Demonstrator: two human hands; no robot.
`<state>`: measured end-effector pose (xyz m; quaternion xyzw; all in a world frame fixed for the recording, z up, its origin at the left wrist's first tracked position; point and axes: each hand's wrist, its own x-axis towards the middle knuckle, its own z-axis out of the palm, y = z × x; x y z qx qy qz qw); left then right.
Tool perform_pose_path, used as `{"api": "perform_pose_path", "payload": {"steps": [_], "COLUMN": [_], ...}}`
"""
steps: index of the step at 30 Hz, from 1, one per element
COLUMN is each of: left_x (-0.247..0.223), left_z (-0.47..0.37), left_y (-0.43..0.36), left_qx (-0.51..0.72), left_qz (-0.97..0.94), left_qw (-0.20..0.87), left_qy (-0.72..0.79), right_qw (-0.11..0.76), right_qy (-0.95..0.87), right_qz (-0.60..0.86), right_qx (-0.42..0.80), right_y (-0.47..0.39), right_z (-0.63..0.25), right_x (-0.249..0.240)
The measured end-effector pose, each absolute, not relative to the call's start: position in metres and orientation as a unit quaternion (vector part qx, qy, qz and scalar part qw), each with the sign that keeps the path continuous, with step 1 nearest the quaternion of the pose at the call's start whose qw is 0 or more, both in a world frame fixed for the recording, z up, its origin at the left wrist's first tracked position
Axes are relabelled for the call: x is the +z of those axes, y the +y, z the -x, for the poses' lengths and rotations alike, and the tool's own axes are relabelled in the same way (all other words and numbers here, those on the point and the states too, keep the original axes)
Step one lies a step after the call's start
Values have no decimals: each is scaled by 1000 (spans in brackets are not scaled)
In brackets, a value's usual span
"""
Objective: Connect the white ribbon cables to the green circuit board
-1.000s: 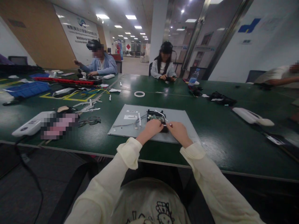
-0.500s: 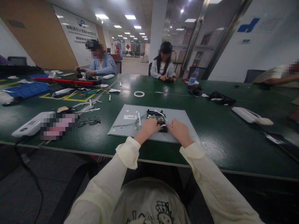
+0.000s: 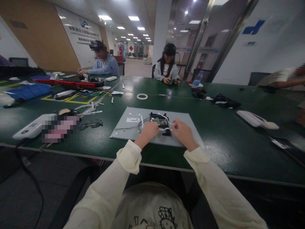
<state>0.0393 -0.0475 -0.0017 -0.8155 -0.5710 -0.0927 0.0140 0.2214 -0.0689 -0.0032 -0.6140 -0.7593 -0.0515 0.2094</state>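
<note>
A flat grey panel [image 3: 124, 128] lies on the table in front of me. On it sits a black frame [image 3: 166, 133] carrying a small circuit board [image 3: 159, 121]. White strips of tape [image 3: 164, 117] cross the board, and a grey cable [image 3: 127, 128] runs to the left. My left hand [image 3: 149, 131] is at the lower left of the board, its fingers curled closed. To the right of the frame, my right hand [image 3: 183, 132] has thumb and fingers drawn together. What either hand pinches, if anything, is too small to make out.
Beyond the panel lies a white tape roll [image 3: 142, 96]. Glasses [image 3: 91, 124], a pink item [image 3: 61, 128] and a white device [image 3: 34, 127] are at left, a blue tray [image 3: 28, 92] behind. Another white device [image 3: 257, 119] lies right. People sit across the table.
My left hand has moved slightly left and back from the frame, uncovering more of its lower part. My right hand has shifted a little upward with its fingertips raised.
</note>
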Motion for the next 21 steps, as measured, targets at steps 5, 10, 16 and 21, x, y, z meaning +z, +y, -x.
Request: {"api": "perform_pose_path", "payload": {"steps": [5,10,16,21], "left_x": [11,23,25,23], "left_z": [-30,-18,-13,-12], "left_y": [-52,-51,-49,-48], "left_qx": [-133,-187,-203,-217], "left_qz": [788,757,734,721], "left_qw": [16,36,50,51], "left_qy": [-600,-625,-646,-656], "right_qw": [242,145,92,79], "right_qy": [-904,-938,-920,-901], "right_qz": [352,314,381,426], "right_qx": [10,4,18,16], "right_y": [-78,-85,-88,-77], "right_z": [-208,-201,-200,-203], "right_x": [-1,1,3,-3]}}
